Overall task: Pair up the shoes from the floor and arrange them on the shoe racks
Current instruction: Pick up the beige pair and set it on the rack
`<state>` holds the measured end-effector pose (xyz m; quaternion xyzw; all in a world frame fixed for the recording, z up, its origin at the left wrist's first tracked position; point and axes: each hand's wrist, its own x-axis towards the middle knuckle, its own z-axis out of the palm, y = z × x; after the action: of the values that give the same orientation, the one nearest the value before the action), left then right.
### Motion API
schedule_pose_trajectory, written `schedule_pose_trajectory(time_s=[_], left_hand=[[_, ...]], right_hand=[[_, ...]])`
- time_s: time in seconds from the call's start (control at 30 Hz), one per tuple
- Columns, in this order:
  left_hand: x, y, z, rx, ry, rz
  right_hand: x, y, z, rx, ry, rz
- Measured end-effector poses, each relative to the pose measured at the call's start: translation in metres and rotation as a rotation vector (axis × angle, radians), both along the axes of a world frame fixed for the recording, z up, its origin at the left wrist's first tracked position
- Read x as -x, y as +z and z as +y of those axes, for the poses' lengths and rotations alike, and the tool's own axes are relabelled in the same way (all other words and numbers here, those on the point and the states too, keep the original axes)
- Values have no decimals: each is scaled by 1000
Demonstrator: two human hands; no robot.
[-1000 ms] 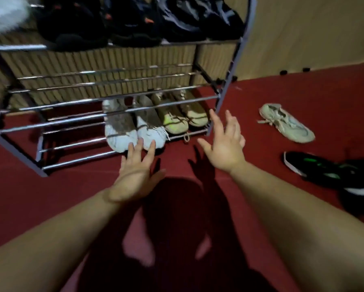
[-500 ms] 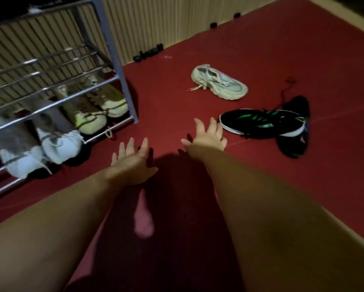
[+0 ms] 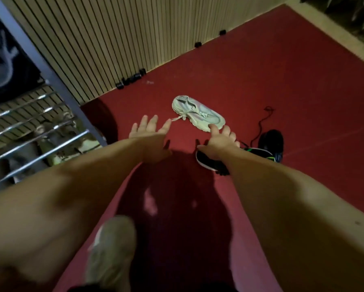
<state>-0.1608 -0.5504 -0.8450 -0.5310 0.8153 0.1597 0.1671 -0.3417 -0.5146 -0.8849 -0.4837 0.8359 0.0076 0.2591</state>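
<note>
- Red floor fills most of the view and meets a slatted pale wall at the far edge.
- Both bare forearms stretch forward and down from the lower corners, side by side and apart.
- The left hand is held palm down above the floor with its fingers straight and fanned. Its grip is wide and holds nothing. Its fingertips are just beside the loose lace end of the pale shoe.
- The right hand is also palm down, with its fingers spread and bent a little downward. Its grip is loose and closes on nothing. One fingertip reaches the toe edge of the pale shoe, but whether it touches cannot be told.
- Three loose shoes lie on the floor, one pale and two black.
- The pale shoe lies on its side beyond the hands.
- The black shoe with green marks lies under the right wrist and is partly hidden by it.
- The second black shoe sits just beside the first on the right, and a black lace trails away from it.
- One shoe rack of grey metal stands at the left edge.
- Pale shoes sit on the rack's low rails, too blurred to count. A dark shoe is on a higher tier.
- One foot in a pale shoe shows at the bottom, between the arms.
- Small black pieces sit in a short row at the foot of the wall, and two more lie farther along.
</note>
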Motion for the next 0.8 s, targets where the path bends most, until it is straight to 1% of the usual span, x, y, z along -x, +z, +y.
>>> schedule_pose_trajectory(time_s=[0.07,0.13,0.2,0.3,0.47,0.57,0.63,0.73,0.8], left_hand=[[6,-4,-21,-15,17,53],[12,-22,-44,-38,70,124],[20,-49,-65,-54,128,163],[33,-91,-93,-94,198,172],[46,-152,-118,-182,217,141],[46,-185,-125,-316,274,84],[40,-207,-122,-388,267,20],[38,-232,-111,-378,213,-36],[39,-238,-108,-349,218,-58]], right_hand=[[7,-5,-23,37,60,39],[13,-21,-45,35,53,63],[18,-40,-63,-4,19,63],[28,-66,-86,-66,14,64],[50,-105,-125,-73,-31,80],[65,-122,-147,-90,-33,102],[73,-133,-161,-104,-12,97],[79,-150,-178,-159,-11,92],[78,-160,-185,-180,-16,141]])
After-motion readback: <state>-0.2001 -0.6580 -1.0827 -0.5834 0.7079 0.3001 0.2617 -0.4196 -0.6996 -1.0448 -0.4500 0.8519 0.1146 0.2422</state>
